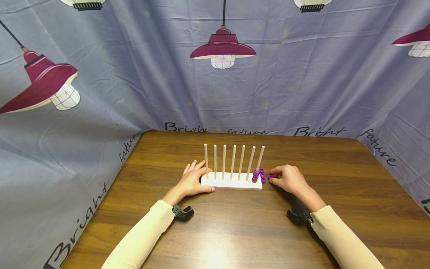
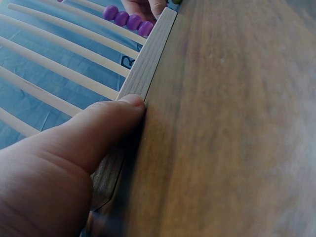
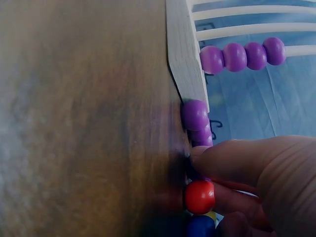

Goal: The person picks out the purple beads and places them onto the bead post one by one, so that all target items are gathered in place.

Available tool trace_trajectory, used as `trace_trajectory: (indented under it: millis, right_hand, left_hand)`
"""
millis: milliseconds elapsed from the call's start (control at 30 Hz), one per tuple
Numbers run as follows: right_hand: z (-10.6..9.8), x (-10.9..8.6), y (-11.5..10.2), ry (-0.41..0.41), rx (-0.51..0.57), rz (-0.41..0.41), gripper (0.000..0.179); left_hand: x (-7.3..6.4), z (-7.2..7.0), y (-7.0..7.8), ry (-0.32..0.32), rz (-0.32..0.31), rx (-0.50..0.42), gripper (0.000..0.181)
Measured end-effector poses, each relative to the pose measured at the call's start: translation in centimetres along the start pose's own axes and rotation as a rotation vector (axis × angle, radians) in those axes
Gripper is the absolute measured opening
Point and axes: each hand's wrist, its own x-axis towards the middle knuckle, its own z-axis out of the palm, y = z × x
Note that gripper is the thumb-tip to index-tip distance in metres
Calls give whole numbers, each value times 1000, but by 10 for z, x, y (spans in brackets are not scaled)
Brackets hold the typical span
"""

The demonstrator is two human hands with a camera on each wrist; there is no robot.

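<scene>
A white wooden base with a row of upright pegs [image 1: 231, 183] stands on the table. On its rightmost peg sits a stack of several purple beads [image 1: 255, 176]. My left hand [image 1: 192, 182] holds the base's left end, thumb along the front edge [image 2: 131, 101] and fingers spread behind. Just off the right end lie loose purple beads [image 1: 263, 180], seen also as a purple bead [image 3: 195, 115] in the right wrist view. To their right, my right hand [image 1: 289, 179] pinches a purple bead [image 1: 270, 177] between thumb and fingers, low at the table.
Close under my right fingers are a red bead [image 3: 200, 197], a blue bead [image 3: 201, 227] and a bit of yellow, mostly hidden by the hand in the head view. A brown wooden table [image 1: 242, 224] spreads around; a curtain printed with lamps [image 1: 168, 82] hangs behind it.
</scene>
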Motion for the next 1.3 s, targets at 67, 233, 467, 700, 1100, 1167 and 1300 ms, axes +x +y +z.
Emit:
trace_trajectory:
  millis: [67,233,467,700,1100,1167,1300]
  right_hand:
    - [0,1,-1,-5,-17,-15,21]
    - [-1,2,-2,-39,-71,-49,19]
    - [0,1,-3,-41,-95,-72,15]
    - [4,-5,-3,1,-57,-77,16]
    - [3,-10,-5,122,78,-33,15]
    - [4,-11,-4,137,96,-24,16]
    - [6,-12,-3,156,126,-3,18]
  left_hand:
    - [0,0,0,5,2,0,68]
    - [0,0,0,8,4,0,69]
    - [-1,0,0,-1,5,5,69]
    - [-1,0,1,-2,10,13,70]
    - [-1,0,0,4,10,1,68]
    - [0,0,0,5,10,2,68]
    - [0,0,0,5,11,3,69]
